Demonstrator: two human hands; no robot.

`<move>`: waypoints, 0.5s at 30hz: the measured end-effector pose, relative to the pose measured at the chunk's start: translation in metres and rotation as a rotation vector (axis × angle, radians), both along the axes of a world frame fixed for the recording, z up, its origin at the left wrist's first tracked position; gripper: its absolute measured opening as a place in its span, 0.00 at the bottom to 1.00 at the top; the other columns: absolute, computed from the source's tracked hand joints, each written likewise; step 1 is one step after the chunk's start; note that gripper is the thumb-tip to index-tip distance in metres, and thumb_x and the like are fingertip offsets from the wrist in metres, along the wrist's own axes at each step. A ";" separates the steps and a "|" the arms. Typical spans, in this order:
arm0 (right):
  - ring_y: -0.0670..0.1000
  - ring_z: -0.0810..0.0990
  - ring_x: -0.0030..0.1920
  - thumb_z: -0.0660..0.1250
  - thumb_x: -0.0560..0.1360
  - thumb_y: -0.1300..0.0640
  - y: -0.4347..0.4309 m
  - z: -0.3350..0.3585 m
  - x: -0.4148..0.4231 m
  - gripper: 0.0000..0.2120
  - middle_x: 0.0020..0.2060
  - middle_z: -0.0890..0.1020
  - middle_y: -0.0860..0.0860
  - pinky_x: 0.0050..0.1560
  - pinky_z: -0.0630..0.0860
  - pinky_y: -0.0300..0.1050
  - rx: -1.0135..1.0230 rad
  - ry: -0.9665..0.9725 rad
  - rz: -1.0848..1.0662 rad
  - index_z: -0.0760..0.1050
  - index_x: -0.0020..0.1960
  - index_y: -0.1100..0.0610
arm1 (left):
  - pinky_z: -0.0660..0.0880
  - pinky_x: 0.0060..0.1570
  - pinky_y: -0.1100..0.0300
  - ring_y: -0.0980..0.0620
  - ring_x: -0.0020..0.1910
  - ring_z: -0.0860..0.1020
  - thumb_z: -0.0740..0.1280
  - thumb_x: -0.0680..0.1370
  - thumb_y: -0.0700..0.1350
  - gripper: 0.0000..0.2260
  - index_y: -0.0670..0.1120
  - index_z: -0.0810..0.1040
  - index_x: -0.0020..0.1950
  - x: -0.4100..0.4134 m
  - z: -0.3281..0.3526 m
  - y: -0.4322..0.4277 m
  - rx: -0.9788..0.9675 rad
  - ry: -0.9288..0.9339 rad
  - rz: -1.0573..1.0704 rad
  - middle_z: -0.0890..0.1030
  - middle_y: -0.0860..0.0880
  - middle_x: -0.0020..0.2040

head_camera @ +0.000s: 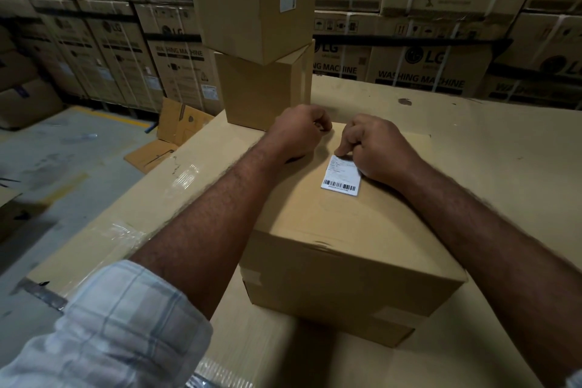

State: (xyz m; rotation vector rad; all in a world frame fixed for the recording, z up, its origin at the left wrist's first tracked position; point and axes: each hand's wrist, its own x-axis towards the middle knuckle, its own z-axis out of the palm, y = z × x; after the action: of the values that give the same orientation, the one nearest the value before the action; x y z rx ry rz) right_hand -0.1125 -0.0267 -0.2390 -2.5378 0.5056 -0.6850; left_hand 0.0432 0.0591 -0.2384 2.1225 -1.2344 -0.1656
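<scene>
Cardboard box (346,230), centre frame: barcode label (341,176) mostly down; right hand (378,148) pinches its top corner, left hand (299,132) fisted, empty.

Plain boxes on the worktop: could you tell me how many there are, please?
3: labelled box in front; lower box behind it; upper box stacked on that. More may be hidden.
</scene>
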 end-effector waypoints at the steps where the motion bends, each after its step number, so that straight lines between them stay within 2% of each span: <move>1: 0.50 0.79 0.48 0.64 0.68 0.73 0.000 0.000 0.000 0.16 0.44 0.81 0.48 0.52 0.78 0.51 0.002 -0.003 -0.001 0.85 0.39 0.56 | 0.77 0.60 0.52 0.51 0.57 0.79 0.65 0.77 0.39 0.12 0.54 0.84 0.50 0.000 0.000 0.000 0.000 -0.004 -0.002 0.84 0.52 0.58; 4: 0.51 0.78 0.48 0.61 0.68 0.72 -0.001 -0.001 -0.001 0.19 0.44 0.79 0.48 0.51 0.78 0.51 -0.029 -0.006 -0.019 0.85 0.43 0.54 | 0.77 0.59 0.53 0.51 0.57 0.79 0.64 0.76 0.38 0.13 0.54 0.83 0.49 0.001 0.000 -0.001 0.002 -0.009 0.001 0.84 0.52 0.57; 8: 0.51 0.77 0.53 0.61 0.72 0.71 -0.003 -0.003 0.000 0.23 0.50 0.79 0.49 0.55 0.76 0.48 -0.097 0.054 -0.041 0.84 0.57 0.52 | 0.76 0.55 0.56 0.52 0.55 0.79 0.65 0.76 0.37 0.13 0.55 0.83 0.49 0.002 -0.001 -0.001 0.002 -0.016 0.006 0.84 0.53 0.56; 11: 0.51 0.76 0.56 0.63 0.72 0.70 -0.003 -0.005 0.002 0.19 0.51 0.80 0.48 0.55 0.76 0.48 -0.177 0.097 -0.024 0.85 0.54 0.54 | 0.77 0.59 0.54 0.53 0.57 0.79 0.65 0.77 0.38 0.13 0.55 0.83 0.49 0.003 -0.003 -0.001 -0.006 -0.008 -0.007 0.83 0.53 0.58; 15: 0.55 0.79 0.52 0.65 0.70 0.71 -0.001 -0.004 0.000 0.16 0.47 0.83 0.52 0.51 0.77 0.51 -0.217 0.057 0.003 0.86 0.48 0.58 | 0.77 0.60 0.52 0.53 0.58 0.80 0.67 0.76 0.40 0.10 0.55 0.83 0.48 0.005 -0.005 -0.004 -0.004 -0.036 -0.010 0.84 0.54 0.58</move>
State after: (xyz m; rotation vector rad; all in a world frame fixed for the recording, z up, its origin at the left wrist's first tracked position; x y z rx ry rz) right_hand -0.1124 -0.0279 -0.2428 -2.7672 0.4685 -0.7023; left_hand 0.0481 0.0547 -0.2434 2.1252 -1.2649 -0.1302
